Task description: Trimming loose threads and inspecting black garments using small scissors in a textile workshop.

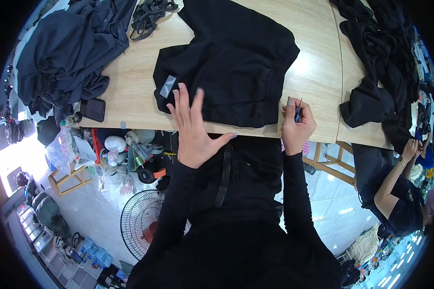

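Observation:
A pair of black shorts lies flat on the light wooden table, its waistband toward the right. Near one leg hem there is a small grey patch with a pale mark. My left hand, fingers spread, hovers at the table's near edge over the lower left of the shorts; whether the fingertips touch the cloth I cannot tell. Right of the waistband, my right hand is closed around a small blue tool with a thin pointed tip. Its exact kind is hidden by the fingers.
Dark garments are heaped on the left, beside a phone and black straps. More black cloth lies on the right, where a co-worker sits. Below the table stand a fan and a wooden stool.

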`<action>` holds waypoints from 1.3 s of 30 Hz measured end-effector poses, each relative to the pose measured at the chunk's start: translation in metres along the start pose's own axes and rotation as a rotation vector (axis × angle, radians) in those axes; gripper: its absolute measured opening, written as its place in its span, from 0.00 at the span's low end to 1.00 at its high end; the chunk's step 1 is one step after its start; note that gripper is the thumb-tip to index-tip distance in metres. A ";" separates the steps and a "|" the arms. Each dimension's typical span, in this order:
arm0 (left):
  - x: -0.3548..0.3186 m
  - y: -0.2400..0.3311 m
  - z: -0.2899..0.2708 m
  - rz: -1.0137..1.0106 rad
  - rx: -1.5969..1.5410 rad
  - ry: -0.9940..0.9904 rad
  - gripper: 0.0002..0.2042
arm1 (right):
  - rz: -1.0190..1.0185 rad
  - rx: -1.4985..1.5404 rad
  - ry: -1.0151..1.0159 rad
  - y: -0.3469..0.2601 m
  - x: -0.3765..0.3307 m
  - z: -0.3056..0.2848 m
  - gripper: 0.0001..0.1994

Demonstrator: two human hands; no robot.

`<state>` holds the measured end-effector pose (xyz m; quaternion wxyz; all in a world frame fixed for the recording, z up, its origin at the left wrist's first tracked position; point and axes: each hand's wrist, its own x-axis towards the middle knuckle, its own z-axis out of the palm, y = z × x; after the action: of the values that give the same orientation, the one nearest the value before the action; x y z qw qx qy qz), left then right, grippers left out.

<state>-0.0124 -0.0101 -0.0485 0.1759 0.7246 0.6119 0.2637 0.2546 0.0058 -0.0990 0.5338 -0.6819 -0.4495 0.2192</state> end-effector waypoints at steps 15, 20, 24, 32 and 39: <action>0.012 -0.003 -0.025 -0.081 -0.087 0.396 0.11 | 0.078 0.057 0.019 -0.007 0.001 -0.001 0.06; 0.020 0.061 0.006 0.153 -0.494 0.055 0.11 | 0.085 0.043 0.022 -0.008 0.003 0.005 0.07; 0.029 0.068 0.063 0.106 -0.460 0.002 0.21 | 0.146 0.095 0.084 -0.009 0.000 0.000 0.08; 0.050 0.030 0.034 0.067 -0.063 0.271 0.32 | 0.040 0.023 0.075 -0.001 -0.004 -0.007 0.08; 0.108 0.045 0.054 -0.080 -0.338 0.160 0.38 | 0.035 0.072 0.030 -0.006 0.000 -0.003 0.07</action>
<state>0.0676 0.0910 -0.0476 0.2563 0.6363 0.5994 0.4125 0.2545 0.0044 -0.0928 0.5609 -0.6731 -0.4213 0.2341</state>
